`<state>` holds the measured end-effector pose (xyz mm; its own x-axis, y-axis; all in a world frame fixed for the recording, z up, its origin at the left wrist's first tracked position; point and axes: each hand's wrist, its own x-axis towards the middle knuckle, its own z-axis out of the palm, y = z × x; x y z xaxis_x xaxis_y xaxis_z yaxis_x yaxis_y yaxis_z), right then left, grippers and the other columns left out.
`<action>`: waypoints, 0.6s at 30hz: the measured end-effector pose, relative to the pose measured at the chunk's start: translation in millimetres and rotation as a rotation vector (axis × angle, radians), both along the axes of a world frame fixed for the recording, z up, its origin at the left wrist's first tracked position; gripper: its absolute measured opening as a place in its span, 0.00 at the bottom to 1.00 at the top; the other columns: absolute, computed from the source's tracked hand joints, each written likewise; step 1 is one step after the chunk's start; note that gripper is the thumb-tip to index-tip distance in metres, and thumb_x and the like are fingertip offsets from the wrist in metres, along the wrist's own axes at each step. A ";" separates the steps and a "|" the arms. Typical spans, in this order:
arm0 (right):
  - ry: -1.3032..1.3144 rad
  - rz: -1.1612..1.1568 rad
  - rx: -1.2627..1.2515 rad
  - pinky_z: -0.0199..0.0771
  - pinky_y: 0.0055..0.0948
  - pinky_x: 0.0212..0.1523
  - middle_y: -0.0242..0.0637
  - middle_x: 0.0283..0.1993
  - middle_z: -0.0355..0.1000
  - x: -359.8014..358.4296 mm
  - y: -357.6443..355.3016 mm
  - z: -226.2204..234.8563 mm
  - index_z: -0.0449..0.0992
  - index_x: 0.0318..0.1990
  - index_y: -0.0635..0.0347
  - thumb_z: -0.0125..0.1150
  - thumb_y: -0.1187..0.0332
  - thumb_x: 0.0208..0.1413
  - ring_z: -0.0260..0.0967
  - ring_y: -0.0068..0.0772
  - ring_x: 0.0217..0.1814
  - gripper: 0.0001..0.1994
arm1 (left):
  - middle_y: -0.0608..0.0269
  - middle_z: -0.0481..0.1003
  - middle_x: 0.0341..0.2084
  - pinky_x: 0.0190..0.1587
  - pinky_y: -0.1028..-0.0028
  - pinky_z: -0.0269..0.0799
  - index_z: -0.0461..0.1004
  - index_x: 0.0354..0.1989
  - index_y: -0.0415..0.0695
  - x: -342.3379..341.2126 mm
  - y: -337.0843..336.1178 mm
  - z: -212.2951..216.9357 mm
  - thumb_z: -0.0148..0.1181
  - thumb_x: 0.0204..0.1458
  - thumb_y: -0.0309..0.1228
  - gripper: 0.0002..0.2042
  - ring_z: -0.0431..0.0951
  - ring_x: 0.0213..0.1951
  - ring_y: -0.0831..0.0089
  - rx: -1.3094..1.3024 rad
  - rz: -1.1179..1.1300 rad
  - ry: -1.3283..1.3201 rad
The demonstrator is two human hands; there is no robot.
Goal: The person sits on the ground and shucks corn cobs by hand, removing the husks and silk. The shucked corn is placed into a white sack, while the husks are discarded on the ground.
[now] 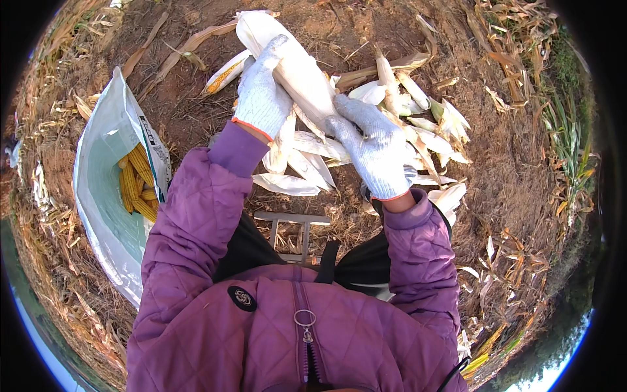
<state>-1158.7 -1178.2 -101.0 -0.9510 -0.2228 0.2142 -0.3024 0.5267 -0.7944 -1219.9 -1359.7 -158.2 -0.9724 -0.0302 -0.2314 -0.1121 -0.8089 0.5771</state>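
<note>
The corn ear [297,68] is wrapped in pale, dry white husk, long and tapered. It slants from upper left to lower right above the bare soil, its loosened husk leaves hanging below.

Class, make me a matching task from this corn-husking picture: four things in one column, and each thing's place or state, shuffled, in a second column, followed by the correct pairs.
Things
1. left hand
2. right hand
3. husked yellow cobs
4. loose pale husks

Places or states
A. lying inside the open white sack
B. gripping the upper part of the husk-wrapped ear
C. scattered on the ground beyond the hands
D. gripping the lower end of the husk-wrapped ear

Pairs: 1-B, 2-D, 3-A, 4-C
</note>
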 end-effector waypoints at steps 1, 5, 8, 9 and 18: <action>0.067 0.013 0.021 0.74 0.29 0.45 0.44 0.41 0.77 -1.1 0.0 -2.8 0.79 0.41 0.65 0.66 0.71 0.48 0.76 0.37 0.43 0.12 | 0.45 0.66 0.55 0.62 0.58 0.61 0.57 0.59 0.39 -0.4 -0.7 -3.2 0.51 0.56 0.36 0.25 0.68 0.56 0.56 -0.031 0.017 0.021; 0.311 0.051 0.192 0.75 0.32 0.38 0.42 0.38 0.76 -5.6 3.8 -10.9 0.78 0.39 0.60 0.63 0.68 0.50 0.75 0.42 0.38 0.10 | 0.45 0.65 0.56 0.62 0.58 0.61 0.57 0.60 0.38 3.1 2.8 5.1 0.49 0.58 0.36 0.24 0.68 0.56 0.56 -0.014 -0.025 -0.007; 0.338 0.057 0.279 0.75 0.34 0.33 0.41 0.36 0.75 -5.2 2.4 -9.4 0.76 0.37 0.59 0.62 0.69 0.50 0.74 0.42 0.34 0.08 | 0.45 0.66 0.56 0.62 0.59 0.61 0.57 0.60 0.37 4.2 1.4 -0.4 0.48 0.59 0.35 0.23 0.67 0.57 0.57 -0.014 -0.033 -0.001; 0.347 0.056 0.294 0.74 0.35 0.33 0.40 0.35 0.74 -4.7 2.2 -10.4 0.76 0.37 0.58 0.61 0.69 0.50 0.73 0.41 0.34 0.07 | 0.44 0.66 0.56 0.62 0.59 0.60 0.57 0.60 0.37 4.2 2.5 0.1 0.47 0.59 0.35 0.23 0.67 0.57 0.57 -0.036 -0.024 -0.009; 0.151 -0.082 0.183 0.73 0.32 0.31 0.41 0.30 0.74 -8.1 4.8 -10.2 0.75 0.36 0.61 0.59 0.70 0.53 0.74 0.39 0.28 0.05 | 0.47 0.69 0.52 0.58 0.62 0.67 0.61 0.57 0.36 4.4 6.6 2.0 0.53 0.57 0.35 0.22 0.71 0.53 0.59 -0.122 0.007 -0.080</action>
<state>-1166.9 -1173.4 -111.2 -0.9277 -0.1946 0.3186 -0.3610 0.6854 -0.6324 -1215.5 -1353.1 -156.2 -0.9508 -0.0700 -0.3018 -0.1557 -0.7342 0.6608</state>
